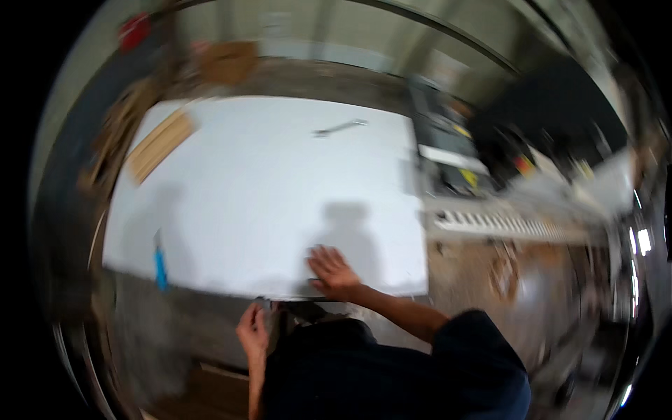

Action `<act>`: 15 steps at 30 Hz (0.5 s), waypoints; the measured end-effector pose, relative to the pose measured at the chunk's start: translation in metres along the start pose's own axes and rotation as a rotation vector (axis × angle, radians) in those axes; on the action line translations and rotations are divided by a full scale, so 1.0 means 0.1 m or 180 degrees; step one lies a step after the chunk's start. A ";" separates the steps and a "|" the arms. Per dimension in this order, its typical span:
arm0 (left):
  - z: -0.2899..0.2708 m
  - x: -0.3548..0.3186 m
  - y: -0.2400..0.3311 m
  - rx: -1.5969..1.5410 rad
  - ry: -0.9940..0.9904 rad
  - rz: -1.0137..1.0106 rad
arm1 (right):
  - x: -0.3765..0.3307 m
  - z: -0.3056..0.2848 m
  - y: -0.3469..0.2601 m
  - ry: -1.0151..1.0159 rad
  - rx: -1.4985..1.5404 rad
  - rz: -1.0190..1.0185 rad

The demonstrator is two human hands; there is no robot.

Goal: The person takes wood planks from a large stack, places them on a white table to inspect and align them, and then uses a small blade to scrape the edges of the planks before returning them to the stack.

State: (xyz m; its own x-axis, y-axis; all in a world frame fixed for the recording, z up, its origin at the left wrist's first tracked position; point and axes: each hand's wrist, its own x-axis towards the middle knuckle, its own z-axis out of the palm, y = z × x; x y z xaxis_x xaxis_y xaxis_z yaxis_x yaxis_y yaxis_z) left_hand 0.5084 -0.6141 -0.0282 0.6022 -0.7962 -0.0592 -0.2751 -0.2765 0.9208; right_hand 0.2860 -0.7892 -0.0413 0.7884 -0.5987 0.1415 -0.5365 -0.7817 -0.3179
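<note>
My right hand point(333, 271) is laid palm down near the front edge of the white tabletop point(266, 189), fingers stretched out, holding nothing. Just off that edge, further left, my left hand point(253, 330) pinches a small dark grey object point(263, 303); its kind is too blurred to make out. At the table's front left lies a blue-handled tool point(161, 269) with a thin dark tip, perhaps a screwdriver. Towards the back rests a metal wrench point(340, 129), apart from both hands. A ribbed wooden piece point(162, 145) is on the far left part of the top.
To the right stands a bench point(448, 150) crowded with dark and yellow items, beside a white slotted strip point(497, 225). A coil point(504, 273) lies on the brown floor. Behind the table are a cardboard box point(227, 63) and a wall; a red object point(134, 31) is far left.
</note>
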 end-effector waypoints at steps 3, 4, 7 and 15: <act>0.09 0.32 0.09 0.0412 -0.0354 0.0762 | -0.13 0.03 0.12 0.0128 0.0088 0.0023; 0.19 0.46 -0.04 0.0564 -0.0476 0.1083 | -0.23 0.03 0.14 0.0365 -0.0020 0.0285; 0.05 1.15 -0.34 0.1499 -0.0735 0.1884 | -0.10 0.10 -0.20 0.1033 -0.0129 0.1727; 0.33 2.23 -0.33 0.2978 -0.0698 0.2397 | -0.71 0.06 -0.15 0.1358 -0.0733 0.2901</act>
State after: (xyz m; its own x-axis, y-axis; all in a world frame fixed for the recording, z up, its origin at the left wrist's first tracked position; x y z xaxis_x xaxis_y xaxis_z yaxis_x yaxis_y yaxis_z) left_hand 0.6267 -0.8003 -0.0848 -0.0550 -0.9734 0.2223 -0.9885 0.0844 0.1253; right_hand 0.2401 -0.7340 -0.0523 -0.0947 -0.9577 0.2719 -0.9569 0.0123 -0.2901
